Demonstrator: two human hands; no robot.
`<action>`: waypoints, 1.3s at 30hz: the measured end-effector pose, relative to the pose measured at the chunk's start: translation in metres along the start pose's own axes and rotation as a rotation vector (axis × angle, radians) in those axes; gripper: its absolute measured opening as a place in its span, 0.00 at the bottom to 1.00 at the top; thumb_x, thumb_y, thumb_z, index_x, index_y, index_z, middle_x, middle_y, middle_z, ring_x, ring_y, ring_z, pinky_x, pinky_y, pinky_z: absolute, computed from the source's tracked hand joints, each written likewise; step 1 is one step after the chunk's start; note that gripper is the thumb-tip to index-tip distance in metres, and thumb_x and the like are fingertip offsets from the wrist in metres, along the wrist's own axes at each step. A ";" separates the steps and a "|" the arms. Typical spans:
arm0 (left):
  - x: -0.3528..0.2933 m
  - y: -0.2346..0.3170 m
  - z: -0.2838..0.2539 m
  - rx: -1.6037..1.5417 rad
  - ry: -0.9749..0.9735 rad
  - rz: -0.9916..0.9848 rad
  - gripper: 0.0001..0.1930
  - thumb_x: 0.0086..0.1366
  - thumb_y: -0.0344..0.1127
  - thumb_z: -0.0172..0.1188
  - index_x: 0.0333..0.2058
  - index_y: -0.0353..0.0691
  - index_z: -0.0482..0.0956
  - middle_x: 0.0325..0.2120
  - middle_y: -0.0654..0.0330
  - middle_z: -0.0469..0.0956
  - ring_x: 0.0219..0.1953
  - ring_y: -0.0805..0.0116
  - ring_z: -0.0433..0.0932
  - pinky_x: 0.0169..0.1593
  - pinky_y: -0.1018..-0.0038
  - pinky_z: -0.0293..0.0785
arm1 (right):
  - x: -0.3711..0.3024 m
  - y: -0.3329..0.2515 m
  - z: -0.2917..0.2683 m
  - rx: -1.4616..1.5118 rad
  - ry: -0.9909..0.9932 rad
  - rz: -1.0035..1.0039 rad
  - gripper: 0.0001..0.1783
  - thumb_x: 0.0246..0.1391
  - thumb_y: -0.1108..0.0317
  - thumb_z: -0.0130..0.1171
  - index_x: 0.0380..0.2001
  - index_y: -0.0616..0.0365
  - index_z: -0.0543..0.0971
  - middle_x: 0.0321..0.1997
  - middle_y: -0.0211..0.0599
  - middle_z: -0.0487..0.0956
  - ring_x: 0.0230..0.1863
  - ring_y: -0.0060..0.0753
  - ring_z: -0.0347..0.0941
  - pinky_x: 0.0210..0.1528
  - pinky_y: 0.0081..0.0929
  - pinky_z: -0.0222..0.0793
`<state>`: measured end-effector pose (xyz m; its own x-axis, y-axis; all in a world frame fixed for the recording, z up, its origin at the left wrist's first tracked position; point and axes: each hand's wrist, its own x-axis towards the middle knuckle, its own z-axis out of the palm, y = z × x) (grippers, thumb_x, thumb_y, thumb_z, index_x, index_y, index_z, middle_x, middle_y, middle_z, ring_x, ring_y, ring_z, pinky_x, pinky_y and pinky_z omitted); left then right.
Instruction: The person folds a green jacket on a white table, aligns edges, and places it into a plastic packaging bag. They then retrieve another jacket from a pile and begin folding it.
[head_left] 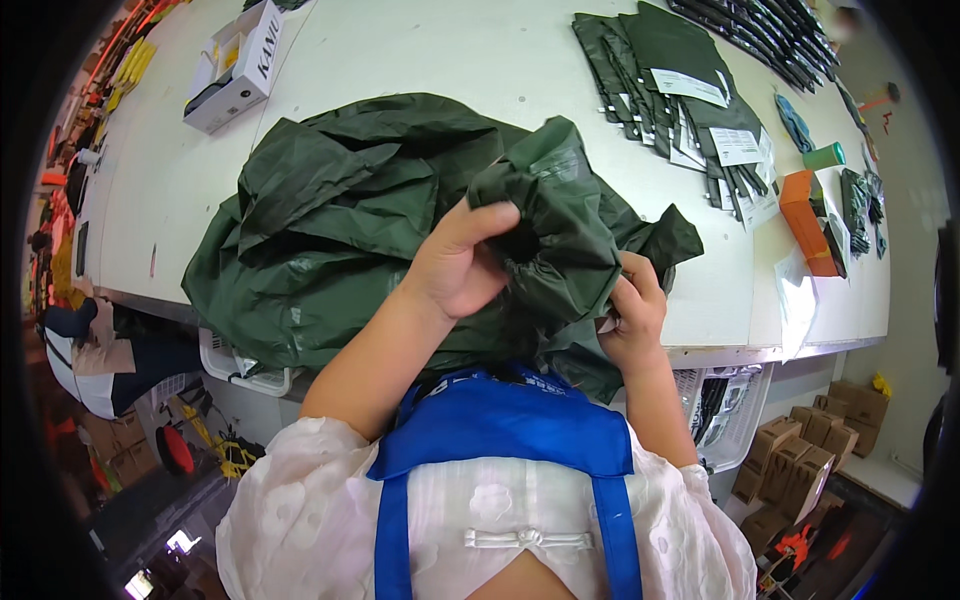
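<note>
A large dark green garment (340,230) of thin, slightly shiny fabric lies bunched across the near part of the table. One gathered, elastic-edged opening (525,255) of it is lifted towards me. My left hand (462,262) grips the opening's left rim, thumb outside on the fabric and the other fingers partly hidden behind it. On the right side of the same raised part, my right hand (637,312) is closed with its fingers bent round the fabric. A small pale piece shows by the right fingertips, too small to name.
Folded dark green packs with white labels (690,90) lie at the far right of the white table (400,50). A white box (235,65) stands far left, an orange box (808,222) right. Baskets (725,410) sit below the table edge. Another person (85,350) is at left.
</note>
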<state>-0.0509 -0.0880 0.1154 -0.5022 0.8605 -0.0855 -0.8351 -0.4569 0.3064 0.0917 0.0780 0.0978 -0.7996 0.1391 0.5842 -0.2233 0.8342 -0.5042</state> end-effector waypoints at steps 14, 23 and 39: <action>-0.039 -0.023 -0.023 0.547 -0.041 0.314 0.36 0.62 0.35 0.60 0.64 0.45 0.51 0.60 0.56 0.60 0.61 0.62 0.64 0.62 0.64 0.64 | 0.031 -0.030 -0.018 0.926 -0.214 0.696 0.26 0.45 0.70 0.67 0.50 0.61 0.73 0.38 0.25 0.73 0.28 0.09 0.59 0.30 0.11 0.56; -0.046 0.051 -0.065 1.887 -0.060 0.068 0.47 0.51 0.42 0.69 0.66 0.42 0.52 0.64 0.48 0.53 0.65 0.50 0.55 0.66 0.63 0.53 | 0.190 0.142 -0.174 0.749 0.550 0.643 0.10 0.56 0.70 0.52 0.40 0.62 0.75 0.38 0.33 0.78 0.30 0.25 0.72 0.34 0.22 0.68; -0.045 0.106 -0.154 2.357 0.504 0.488 0.12 0.51 0.24 0.58 0.36 0.40 0.78 0.34 0.55 0.78 0.44 0.54 0.75 0.47 0.64 0.71 | -0.038 0.193 0.062 -0.376 -0.282 0.786 0.32 0.45 0.64 0.64 0.56 0.54 0.68 0.44 0.45 0.78 0.45 0.49 0.76 0.48 0.40 0.71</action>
<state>-0.1514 -0.2101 0.0059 -0.7785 0.5667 0.2700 0.6256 0.6651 0.4078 0.0444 0.2010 -0.0609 -0.7624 0.6458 -0.0414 0.5994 0.6805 -0.4215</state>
